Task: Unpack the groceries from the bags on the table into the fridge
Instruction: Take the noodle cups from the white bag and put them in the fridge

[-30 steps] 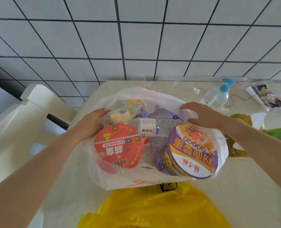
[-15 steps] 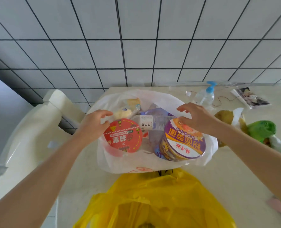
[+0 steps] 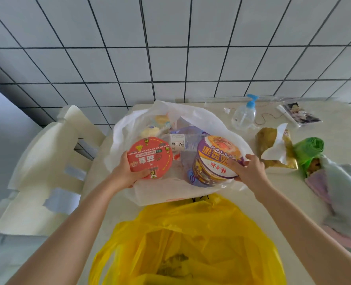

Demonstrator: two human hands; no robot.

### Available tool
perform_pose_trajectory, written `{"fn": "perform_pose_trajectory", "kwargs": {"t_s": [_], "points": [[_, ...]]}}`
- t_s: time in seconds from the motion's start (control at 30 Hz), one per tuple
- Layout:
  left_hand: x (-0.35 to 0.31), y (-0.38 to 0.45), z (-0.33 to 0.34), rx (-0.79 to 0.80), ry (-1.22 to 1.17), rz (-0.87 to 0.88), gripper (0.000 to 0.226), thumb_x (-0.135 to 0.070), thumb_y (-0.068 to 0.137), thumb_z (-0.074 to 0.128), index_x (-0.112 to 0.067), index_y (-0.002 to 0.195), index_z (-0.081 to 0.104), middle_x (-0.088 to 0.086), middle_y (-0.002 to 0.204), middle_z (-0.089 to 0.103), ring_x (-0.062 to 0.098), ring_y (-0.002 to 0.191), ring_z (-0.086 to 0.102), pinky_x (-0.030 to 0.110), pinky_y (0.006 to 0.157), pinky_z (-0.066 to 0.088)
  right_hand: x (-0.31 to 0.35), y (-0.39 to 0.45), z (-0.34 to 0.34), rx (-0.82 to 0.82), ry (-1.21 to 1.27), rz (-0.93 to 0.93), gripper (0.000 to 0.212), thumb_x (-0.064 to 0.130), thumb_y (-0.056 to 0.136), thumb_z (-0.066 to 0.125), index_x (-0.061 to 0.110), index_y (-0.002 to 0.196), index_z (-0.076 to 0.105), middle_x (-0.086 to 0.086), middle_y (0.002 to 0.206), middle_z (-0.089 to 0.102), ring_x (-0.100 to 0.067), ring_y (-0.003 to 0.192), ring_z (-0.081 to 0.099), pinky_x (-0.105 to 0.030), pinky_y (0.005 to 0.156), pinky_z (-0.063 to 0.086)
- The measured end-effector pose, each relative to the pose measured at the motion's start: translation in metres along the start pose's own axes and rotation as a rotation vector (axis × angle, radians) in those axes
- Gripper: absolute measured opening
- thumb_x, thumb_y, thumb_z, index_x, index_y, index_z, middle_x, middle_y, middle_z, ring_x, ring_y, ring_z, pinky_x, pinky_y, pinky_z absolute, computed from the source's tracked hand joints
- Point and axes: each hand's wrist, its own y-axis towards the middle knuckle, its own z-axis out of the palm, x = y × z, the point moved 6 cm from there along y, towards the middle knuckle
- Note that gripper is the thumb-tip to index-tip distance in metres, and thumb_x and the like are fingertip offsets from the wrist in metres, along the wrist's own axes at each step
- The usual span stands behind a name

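Both hands have come off the far rim of the white bag point(image 3: 150, 194) on the worktop point(image 3: 294, 192). Left hand point(image 3: 125, 173) now has its grip clamped on the red bowl point(image 3: 150, 157); right hand point(image 3: 250, 169) closes on the purple bowl point(image 3: 213, 161), both bowls inside the bag.

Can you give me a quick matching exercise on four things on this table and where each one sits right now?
Things:
1. red noodle bowl
2. purple noodle bowl
3. pump bottle
4. yellow bag

Places:
A. on the table beyond the white bag, near the wall
B. under the right hand
C. nearest the camera, open
D. gripped by the left hand

Pairs: 1-D, 2-B, 3-A, 4-C
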Motion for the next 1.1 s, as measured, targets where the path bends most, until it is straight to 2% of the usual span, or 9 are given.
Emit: {"fn": "perform_pose_trajectory", "kwargs": {"t_s": [0.1,0.17,0.27,0.53,0.67,0.73,0.87,1.0,1.1], "points": [[0.013,0.005,0.005,0.014,-0.198,-0.078,0.083,-0.043,0.063,0.088,-0.023,0.131,0.046,0.000,0.119,0.065,0.020,0.097,0.067,0.037,0.075,0.060,-0.004,0.002,0.006,-0.015,0.099,0.089,0.075,0.042,0.078,0.075,0.006,0.135,0.040,-0.011,0.137,0.034,-0.026,0.099,0.056,-0.037,0.075,0.058],[0.015,0.007,0.010,0.019,-0.277,-0.097,0.078,-0.040,0.062,0.089,-0.025,0.128,0.049,-0.002,0.118,0.066,0.019,0.101,0.066,0.039,0.079,0.059,-0.007,0.003,0.015,0.049,0.171,0.140,0.079,0.054,0.065,0.079,0.010,0.125,0.051,-0.011,0.131,0.048,-0.025,0.096,0.063,-0.032,0.063,0.059],[0.009,0.004,0.014,-0.050,-0.286,-0.061,0.080,-0.037,0.065,0.088,-0.023,0.131,0.045,-0.004,0.121,0.062,0.017,0.108,0.061,0.038,0.085,0.054,-0.007,0.002,0.022,0.063,0.251,0.151,0.068,0.048,0.068,0.080,0.014,0.121,0.054,-0.007,0.111,0.066,-0.024,0.093,0.067,-0.035,0.066,0.060],[-0.023,-0.011,0.022,-0.238,-0.067,0.186,0.096,-0.058,0.060,0.073,-0.036,0.141,0.027,-0.009,0.121,0.057,0.025,0.118,0.054,0.052,0.100,0.046,0.014,-0.015,0.042,0.075,0.263,0.069,0.056,0.031,0.080,0.075,0.015,0.115,0.035,0.002,0.105,0.052,-0.019,0.093,0.057,-0.037,0.069,0.055],[-0.037,-0.012,0.028,-0.175,-0.078,0.298,0.083,-0.043,0.073,0.078,-0.041,0.139,0.028,-0.003,0.132,0.047,0.016,0.113,0.056,0.042,0.092,0.054,0.021,-0.021,0.051,0.128,0.244,0.018,0.053,0.036,0.082,0.072,0.019,0.115,0.034,0.009,0.095,0.052,-0.017,0.091,0.055,-0.048,0.082,0.054],[-0.040,-0.009,0.030,-0.170,-0.083,0.301,0.080,-0.035,0.077,0.079,-0.041,0.140,0.030,-0.002,0.134,0.040,0.014,0.110,0.056,0.031,0.087,0.055,0.021,-0.022,0.054,0.160,0.311,0.031,0.053,0.034,0.082,0.072,0.021,0.116,0.033,0.009,0.098,0.054,-0.016,0.092,0.058,-0.048,0.082,0.055],[-0.037,-0.009,0.029,-0.191,-0.168,0.272,0.082,-0.035,0.069,0.083,-0.041,0.136,0.036,0.001,0.140,0.036,0.015,0.108,0.060,0.032,0.087,0.057,0.015,-0.024,0.056,0.222,0.488,0.136,0.056,0.026,0.082,0.072,0.023,0.121,0.032,-0.004,0.109,0.061,-0.025,0.099,0.063,-0.047,0.077,0.057],[-0.035,-0.021,0.023,-0.240,-0.413,0.151,0.078,-0.023,0.074,0.082,-0.028,0.138,0.038,-0.008,0.114,0.054,-0.003,0.087,0.058,0.015,0.064,0.048,0.011,-0.032,0.052,0.253,0.590,0.221,0.055,0.033,0.078,0.073,0.018,0.123,0.044,-0.013,0.111,0.064,-0.031,0.097,0.065,-0.047,0.075,0.058],[-0.029,-0.040,0.020,-0.260,-0.585,0.099,0.075,-0.026,0.077,0.080,-0.030,0.139,0.038,-0.012,0.109,0.053,-0.001,0.087,0.057,0.022,0.068,0.051,0.016,-0.049,0.047,0.294,0.669,0.233,0.046,0.037,0.080,0.071,0.020,0.117,0.051,-0.012,0.108,0.063,-0.031,0.100,0.063,-0.050,0.082,0.056]]}}
